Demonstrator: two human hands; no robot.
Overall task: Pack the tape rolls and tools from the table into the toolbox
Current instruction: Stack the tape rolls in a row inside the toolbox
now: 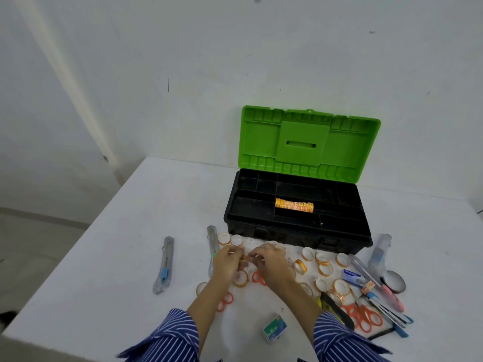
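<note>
The packing looks barely begun. One stack of tape rolls [294, 205], pressed together into a short cylinder, already lies in the tray of the open toolbox [298, 215], in a middle compartment; its long axis runs from 9 o'clock to 3 o'clock, parallel to the box's front wall. The green lid [311, 142] stands upright at the 12 o'clock side.

Nearly everything else is left on the worktop [130, 231]. Loose tape rolls [324, 265] lie scattered in front of the box, most flat on their sides, spreading toward 4 o'clock. A utility knife [164, 265] lies well apart at 9 o'clock, its long axis roughly 12 to 6. A second cutter [212, 246] lies just beside the left hand [228, 262], pointing the same way. Orange-handled scissors [363, 317], pens and a dark tape roll [393, 282] crowd the 4 o'clock corner, and a small green box [274, 331] sits near 6 o'clock.

Both hands meet over the rolls in front of the toolbox. The left hand and right hand [269, 262] each seem to pinch small rolls [244, 258] between them, probably gathering a second stack; the blur keeps me from telling the exact hold.
</note>
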